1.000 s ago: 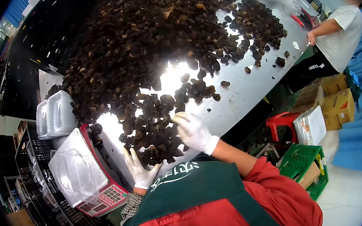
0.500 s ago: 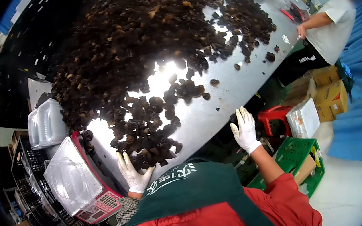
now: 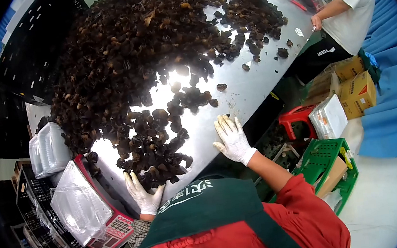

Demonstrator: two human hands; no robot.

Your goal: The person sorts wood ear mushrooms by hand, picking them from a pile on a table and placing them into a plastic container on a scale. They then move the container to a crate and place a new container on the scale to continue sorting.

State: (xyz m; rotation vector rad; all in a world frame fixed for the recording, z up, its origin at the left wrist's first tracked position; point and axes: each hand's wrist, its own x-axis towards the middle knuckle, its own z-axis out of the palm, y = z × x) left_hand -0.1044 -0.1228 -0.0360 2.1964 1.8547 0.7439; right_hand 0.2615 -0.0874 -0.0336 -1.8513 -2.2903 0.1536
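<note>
A large heap of dark wood ear mushrooms [image 3: 117,59] covers much of the metal table [image 3: 252,81]. My left hand [image 3: 142,195], in a white glove, rests at the table's near edge against the closest clump of mushrooms. Its thumb and fingers are apart, holding nothing. My right hand [image 3: 232,142], also gloved, is open over the right edge of the table with the fingers stretched forward. The glove's fingertips look stained, and a small dark bit shows beside them. Just beyond lie fine crumbs and a single mushroom [image 3: 221,87].
At left are a red weighing scale [image 3: 117,226] and clear plastic trays [image 3: 52,150]. Right of the table stand a red stool [image 3: 295,118], a green crate [image 3: 317,159] and cardboard boxes [image 3: 357,96]. A person in a white shirt [image 3: 359,7] stands at the table's far right side.
My right hand has swung leftward from beyond the table's side to its edge. My left hand stays by the clump, and the whole view has shifted slightly.
</note>
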